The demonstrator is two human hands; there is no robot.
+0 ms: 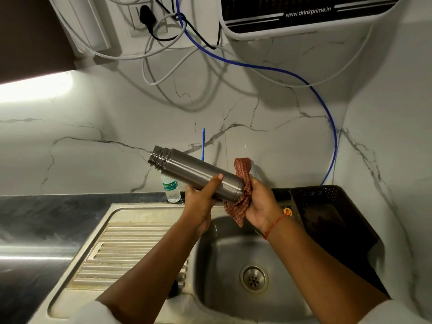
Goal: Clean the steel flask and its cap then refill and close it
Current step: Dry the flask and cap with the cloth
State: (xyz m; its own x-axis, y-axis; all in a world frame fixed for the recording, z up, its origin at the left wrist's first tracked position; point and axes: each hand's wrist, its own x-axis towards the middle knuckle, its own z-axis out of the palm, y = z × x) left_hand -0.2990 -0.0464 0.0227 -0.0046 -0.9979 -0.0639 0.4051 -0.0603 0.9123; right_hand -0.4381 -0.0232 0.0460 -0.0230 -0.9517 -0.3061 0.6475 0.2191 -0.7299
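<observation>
Sleeves: our white sleeves [91, 314] fill the lower corners of the frame, bare forearms rising toward centre.
Left hand: our left hand [201, 202] wraps the flask's body from below, thumb on top.
Flask: we hold the brushed-steel cylindrical flask [194, 171] tilted at frame centre above the sink, threaded mouth bare and pointing upper left.
Right hand: our right hand [261, 206] clutches a red-checked cloth [243, 183] bunched against the flask's base.
Below: stainless steel sink [145, 208], ribbed drainboard [131, 249] lower left, round drain [254, 278] lower centre.
Behind: small clear plastic water bottle [171, 189], its top hidden by the flask; thin blue stick [203, 143] upright by the marble wall.
Right: dark perforated plastic basket [327, 206] beside the basin.
Top: white water purifier [304, 22] upper right; blue tube [280, 71] curving down to the right.
</observation>
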